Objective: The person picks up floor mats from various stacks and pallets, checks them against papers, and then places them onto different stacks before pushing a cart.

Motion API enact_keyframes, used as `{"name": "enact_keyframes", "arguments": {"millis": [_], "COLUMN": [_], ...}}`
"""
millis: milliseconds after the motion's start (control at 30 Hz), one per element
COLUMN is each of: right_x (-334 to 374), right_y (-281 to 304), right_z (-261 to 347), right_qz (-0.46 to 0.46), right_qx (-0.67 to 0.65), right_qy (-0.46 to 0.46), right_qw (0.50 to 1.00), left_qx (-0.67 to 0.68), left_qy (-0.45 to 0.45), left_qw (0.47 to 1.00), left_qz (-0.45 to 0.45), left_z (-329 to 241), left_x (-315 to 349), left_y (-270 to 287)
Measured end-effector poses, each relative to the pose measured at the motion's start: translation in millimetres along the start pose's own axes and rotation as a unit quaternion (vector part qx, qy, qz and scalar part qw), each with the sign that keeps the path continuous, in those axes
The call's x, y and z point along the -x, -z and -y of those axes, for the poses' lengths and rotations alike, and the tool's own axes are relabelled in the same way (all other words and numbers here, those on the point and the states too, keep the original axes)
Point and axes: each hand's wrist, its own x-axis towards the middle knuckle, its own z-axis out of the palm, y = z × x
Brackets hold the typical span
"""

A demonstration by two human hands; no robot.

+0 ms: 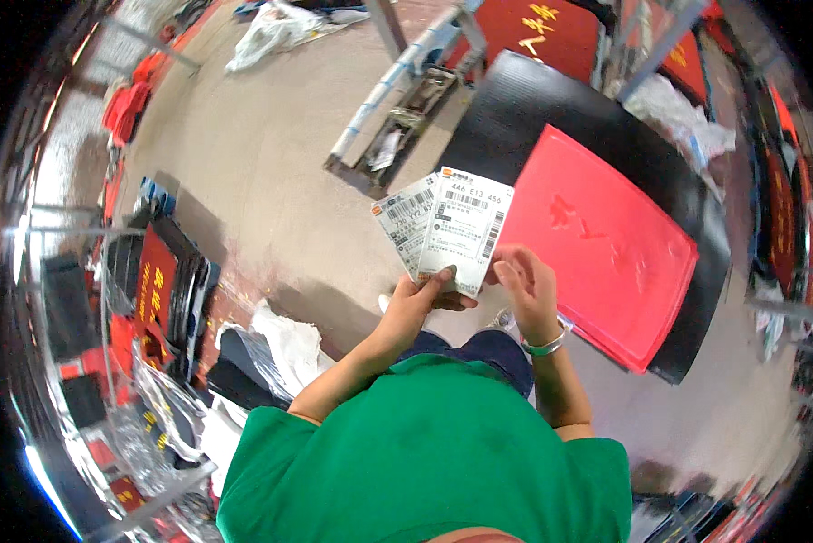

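In front of my body, my left hand (420, 305) grips two white shipping labels, its thumb pressed on their lower edge. The front shipping label (465, 222) stands upright with barcodes and printed text. Behind it, the other shipping label (406, 217) fans out to the left, partly covered. My right hand (529, 290) is beside the front label's lower right edge, fingers loosely bent and apart, with nothing visible in it. Whether its fingertips touch the label I cannot tell. To the right, a red mat (606, 262) with raised characters lies on a larger black mat (506, 118).
A metal rail frame (406, 90) stands beyond the labels. Red mats with yellow characters (542, 36) are stacked at the far side. On the left are folded red and black mats (167, 290) and white plastic wrapping (284, 339). Another plastic bag (275, 32) lies on the floor.
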Motion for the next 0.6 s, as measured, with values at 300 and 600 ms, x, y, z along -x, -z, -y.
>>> {"name": "enact_keyframes", "arguments": {"millis": [300, 600], "right_x": [-76.9, -157.4], "right_y": [-163.9, -237.2], "right_z": [-29.3, -23.4], "right_qz": [0.083, 0.054], "right_qx": [0.065, 0.105], "right_qy": [0.061, 0.065], "right_qw": [0.993, 0.991], "left_qx": [0.057, 0.122], "left_qy": [-0.072, -0.110], "left_qw": [0.996, 0.985], "left_qz": [-0.009, -0.056], "left_z": [-59.3, -108.9], "left_x": [24.9, 20.8], "left_y": [148.6, 253.7]}}
